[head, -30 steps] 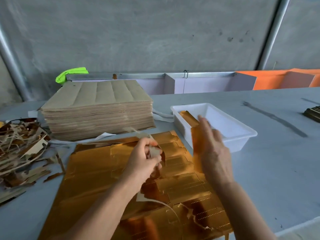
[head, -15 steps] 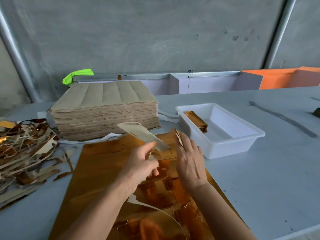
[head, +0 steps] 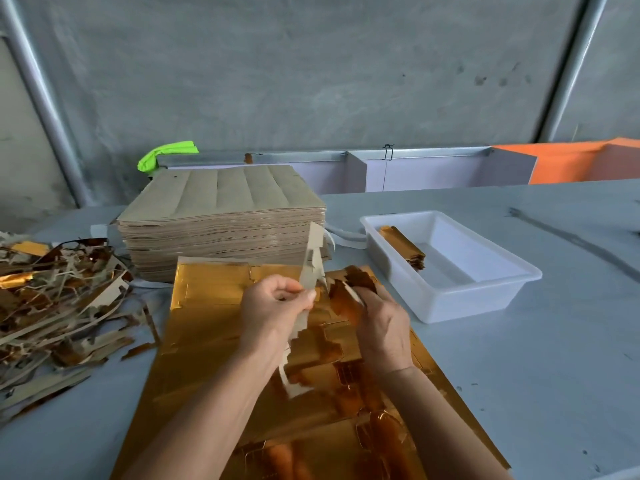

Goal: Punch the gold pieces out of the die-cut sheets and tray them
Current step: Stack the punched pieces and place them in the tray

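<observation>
Here the left hand (head: 277, 303) pinches a jagged scrap strip (head: 313, 268) upright, while the right hand (head: 381, 320) curls round a gold piece (head: 349, 289) above the gold sheet (head: 214, 306). More gold pieces lie in the white tray (head: 485, 296) nearby.

Workshop: stacked sheets (head: 221, 216), offcut heap (head: 52, 306)

Nothing readable anywhere here, no text, labels, brands or numbers on any of the stuff in view.
</observation>
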`<state>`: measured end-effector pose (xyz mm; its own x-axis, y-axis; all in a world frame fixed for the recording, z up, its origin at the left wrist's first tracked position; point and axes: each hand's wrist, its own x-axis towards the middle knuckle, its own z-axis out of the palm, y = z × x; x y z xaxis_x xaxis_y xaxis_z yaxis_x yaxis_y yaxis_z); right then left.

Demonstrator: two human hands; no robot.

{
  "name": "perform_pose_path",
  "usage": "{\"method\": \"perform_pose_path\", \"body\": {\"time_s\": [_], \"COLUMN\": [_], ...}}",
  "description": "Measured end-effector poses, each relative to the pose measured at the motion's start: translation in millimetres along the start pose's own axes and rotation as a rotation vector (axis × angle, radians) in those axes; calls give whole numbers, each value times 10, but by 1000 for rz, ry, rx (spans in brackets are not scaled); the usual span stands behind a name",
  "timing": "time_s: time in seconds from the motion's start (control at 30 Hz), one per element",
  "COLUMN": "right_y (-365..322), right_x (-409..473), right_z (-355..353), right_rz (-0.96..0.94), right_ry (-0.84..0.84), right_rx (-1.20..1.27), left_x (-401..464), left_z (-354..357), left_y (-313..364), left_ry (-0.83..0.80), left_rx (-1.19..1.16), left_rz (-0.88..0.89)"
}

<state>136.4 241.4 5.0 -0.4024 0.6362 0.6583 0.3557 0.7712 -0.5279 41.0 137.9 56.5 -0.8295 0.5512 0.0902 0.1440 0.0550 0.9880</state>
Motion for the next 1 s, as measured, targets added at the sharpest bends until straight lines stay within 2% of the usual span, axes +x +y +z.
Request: {"method": "perform_pose_path", "body": {"time_s": [0.1, 0.2, 0.3, 0.4, 0.5, 0.6, 0.77, 0.87, 1.0], "right_y": [143, 317, 432, 531, 619, 640, 544, 455, 353], "right_x": [88, 192, 235, 233, 232, 226, 217, 214, 234], "right_z": [-101, -232, -360, -467, -562, -641, -619, -615, -611], "right_rz": [395, 705, 887, 997, 1016, 991, 936, 849, 742], "right_ry": [0, 95, 187, 274, 363, 382, 293, 272, 224], "right_rx": [189, 357, 489, 511, 506, 440, 484, 469, 445], "left_x": [51, 89, 160, 262, 359, 394, 333, 242, 172], "left_z": [-48, -137, -253, -322, -353, -365, -269, -214, -158], "left_y": [-31, -117, -226, -321, -423, -492, -438, -339, -249], "left_ry": [13, -2, 71, 154, 191, 214, 47, -98, -158], "left_rx": [-29, 79, 97, 118, 114, 135, 140, 198, 300], "left_rz": [-53, -61, -83, -134, -186, -240, -261, -148, 50]}}
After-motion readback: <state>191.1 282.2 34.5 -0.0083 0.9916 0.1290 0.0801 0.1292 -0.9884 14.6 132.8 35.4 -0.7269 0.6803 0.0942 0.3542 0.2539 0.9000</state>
